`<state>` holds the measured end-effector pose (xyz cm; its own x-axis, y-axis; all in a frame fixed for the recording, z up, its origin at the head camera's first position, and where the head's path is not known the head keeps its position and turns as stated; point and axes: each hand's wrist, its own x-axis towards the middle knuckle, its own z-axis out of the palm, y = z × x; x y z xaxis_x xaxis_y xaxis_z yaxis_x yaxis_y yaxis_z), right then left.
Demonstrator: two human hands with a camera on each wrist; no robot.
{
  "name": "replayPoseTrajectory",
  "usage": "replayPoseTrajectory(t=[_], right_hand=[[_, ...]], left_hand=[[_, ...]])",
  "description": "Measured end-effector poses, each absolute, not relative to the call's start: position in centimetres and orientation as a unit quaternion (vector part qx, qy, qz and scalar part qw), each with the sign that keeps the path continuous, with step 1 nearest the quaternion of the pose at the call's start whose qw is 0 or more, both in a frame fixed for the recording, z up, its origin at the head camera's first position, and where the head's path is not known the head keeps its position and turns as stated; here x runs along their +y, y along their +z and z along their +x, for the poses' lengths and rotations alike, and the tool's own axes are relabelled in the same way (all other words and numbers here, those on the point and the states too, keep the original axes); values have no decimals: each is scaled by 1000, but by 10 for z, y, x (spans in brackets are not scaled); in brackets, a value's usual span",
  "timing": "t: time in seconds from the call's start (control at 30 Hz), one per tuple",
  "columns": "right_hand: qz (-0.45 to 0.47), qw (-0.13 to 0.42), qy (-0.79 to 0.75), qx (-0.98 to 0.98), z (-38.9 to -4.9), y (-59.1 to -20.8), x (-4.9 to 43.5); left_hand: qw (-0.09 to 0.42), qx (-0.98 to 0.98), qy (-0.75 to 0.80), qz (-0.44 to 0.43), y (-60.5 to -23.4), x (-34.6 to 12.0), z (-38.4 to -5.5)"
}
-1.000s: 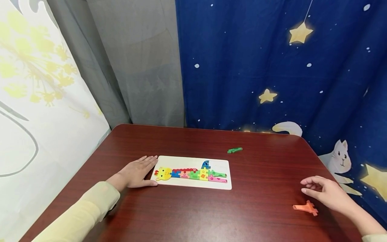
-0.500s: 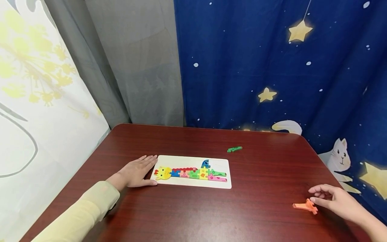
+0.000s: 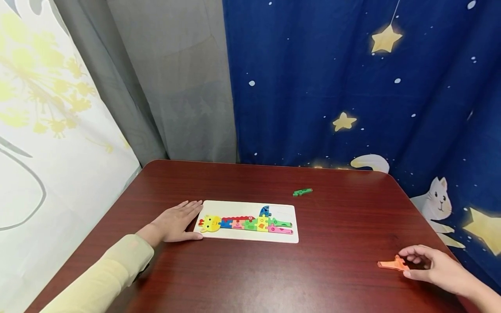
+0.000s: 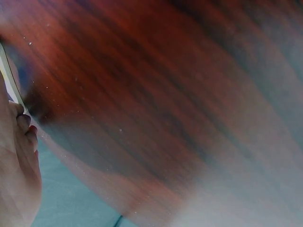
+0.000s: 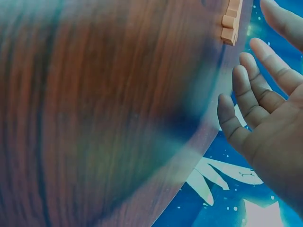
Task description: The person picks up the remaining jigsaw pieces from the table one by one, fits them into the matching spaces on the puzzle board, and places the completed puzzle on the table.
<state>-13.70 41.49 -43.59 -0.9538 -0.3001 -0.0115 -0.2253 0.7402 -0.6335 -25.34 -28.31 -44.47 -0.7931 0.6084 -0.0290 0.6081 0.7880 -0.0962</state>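
Observation:
In the head view a white puzzle board (image 3: 231, 209) lies on the table, bearing a giraffe of interlocking coloured pieces with a yellow head (image 3: 210, 223). My left hand (image 3: 178, 224) rests with straight fingers at the board's left edge, fingertips and thumb touching it. At the right, an orange puzzle piece (image 3: 391, 264) lies on the table. My right hand (image 3: 440, 268) is beside its right end, thumb and fingers spread around that end. In the right wrist view the fingers (image 5: 244, 90) are loosely bent and apart from the orange piece (image 5: 229, 29).
A green puzzle piece (image 3: 302, 192) lies behind the board, near its right corner. The dark red table (image 3: 250, 274) has rounded far corners. Behind it hang a grey curtain (image 3: 188, 87) and a blue star-patterned curtain (image 3: 297, 87).
My right hand has moved down toward the near side, reaching the orange piece's right end, with thumb and fingers either side of it. The left hand and the board stay put.

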Motion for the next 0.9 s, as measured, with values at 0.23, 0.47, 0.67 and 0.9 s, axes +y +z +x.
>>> replayPoseTrajectory(t=[0.23, 0.47, 0.67, 0.9], right_hand=[[-130, 68, -298, 943, -138, -438, 415], [-140, 60, -286, 946, -139, -443, 416], [-126, 74, -276, 950, -142, -441, 417], [-125, 78, -275, 950, -145, -441, 417]], left_hand=[[10, -943, 47, -328, -445, -283, -253], [8, -943, 48, -330, -446, -283, -254], [8, -943, 52, -329, -447, -284, -254], [1, -943, 57, -328, -445, -283, -254]])
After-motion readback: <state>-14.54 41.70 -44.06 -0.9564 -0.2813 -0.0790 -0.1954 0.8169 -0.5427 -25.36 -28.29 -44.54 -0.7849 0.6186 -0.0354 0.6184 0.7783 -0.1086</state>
